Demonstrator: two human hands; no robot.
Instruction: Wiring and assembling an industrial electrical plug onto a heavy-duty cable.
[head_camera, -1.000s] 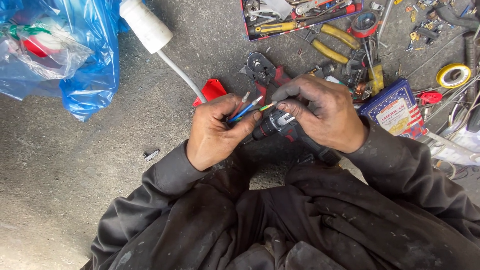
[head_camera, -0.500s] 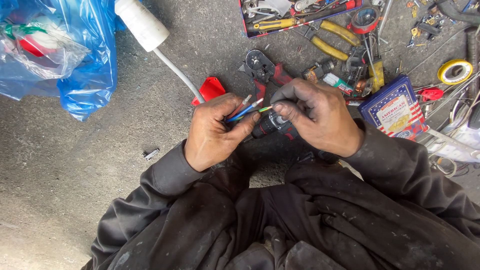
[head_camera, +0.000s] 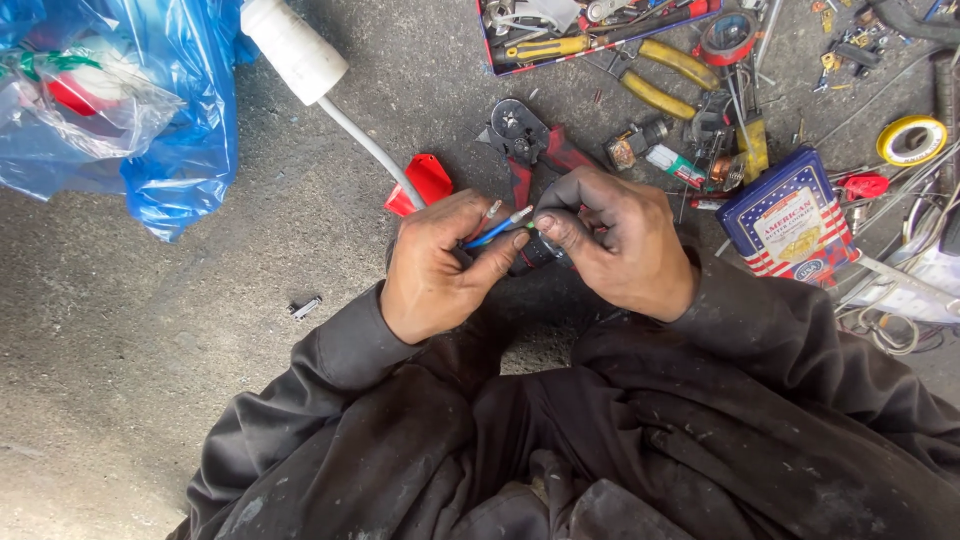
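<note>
My left hand (head_camera: 440, 265) grips a white cable (head_camera: 365, 145) whose thin coloured wires (head_camera: 497, 228), one of them blue, stick out past the thumb with bare tips. My right hand (head_camera: 615, 240) pinches a small dark part (head_camera: 538, 252) against those wire ends; most of that part is hidden by the fingers. The cable runs up to a white cylindrical piece (head_camera: 295, 48) at the top. A red-handled crimping tool (head_camera: 525, 140) lies just beyond my hands, and a red plastic piece (head_camera: 425, 183) lies beside my left hand.
A blue plastic bag (head_camera: 120, 110) sits at the upper left. A tool tray with a yellow screwdriver (head_camera: 545, 47), yellow-handled pliers (head_camera: 665, 80), a printed tin box (head_camera: 790, 220), a yellow tape roll (head_camera: 912, 140) and loose wires crowd the upper right. A small metal clip (head_camera: 305, 307) lies on the concrete.
My right hand's fingers have shifted slightly left onto the wire ends. My left hand keeps the same grip on the cable.
</note>
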